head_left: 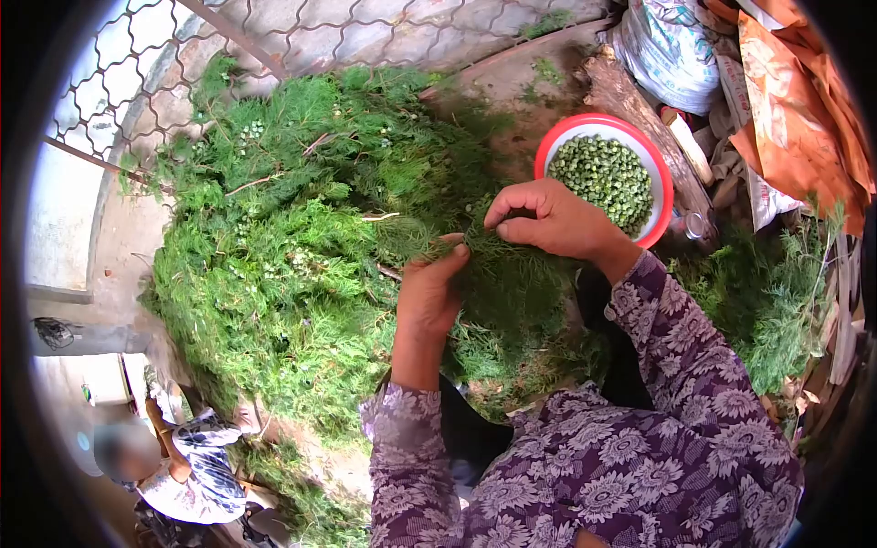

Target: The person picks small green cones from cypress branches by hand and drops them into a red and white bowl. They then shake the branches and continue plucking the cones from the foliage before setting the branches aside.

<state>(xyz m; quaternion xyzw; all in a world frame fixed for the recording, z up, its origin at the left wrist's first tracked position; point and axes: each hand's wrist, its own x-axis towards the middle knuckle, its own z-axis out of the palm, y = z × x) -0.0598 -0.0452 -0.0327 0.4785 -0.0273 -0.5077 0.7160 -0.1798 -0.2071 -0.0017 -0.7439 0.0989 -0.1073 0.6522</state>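
Observation:
A big heap of feathery green branches [265, 228] with small pale round fruits spreads in front of me. Over its right side, my left hand [431, 288] is closed on a leafy sprig [438, 242], thumb pressed against the fingers. Just to the right, my right hand [548, 217] is curled, thumb and forefinger brought close together beside the sprig's foliage; whatever is between the fingertips is too small to make out. Behind my right hand stands a white bowl with a red rim [666, 173], holding many small green fruits [598, 173].
Another person [196, 466] sits at the lower left. Metal wire mesh [320, 32] runs along the top. A wooden log [630, 100], a white sack [671, 55] and orange sheeting [790, 110] lie at the upper right. More greenery [776, 292] is at the right.

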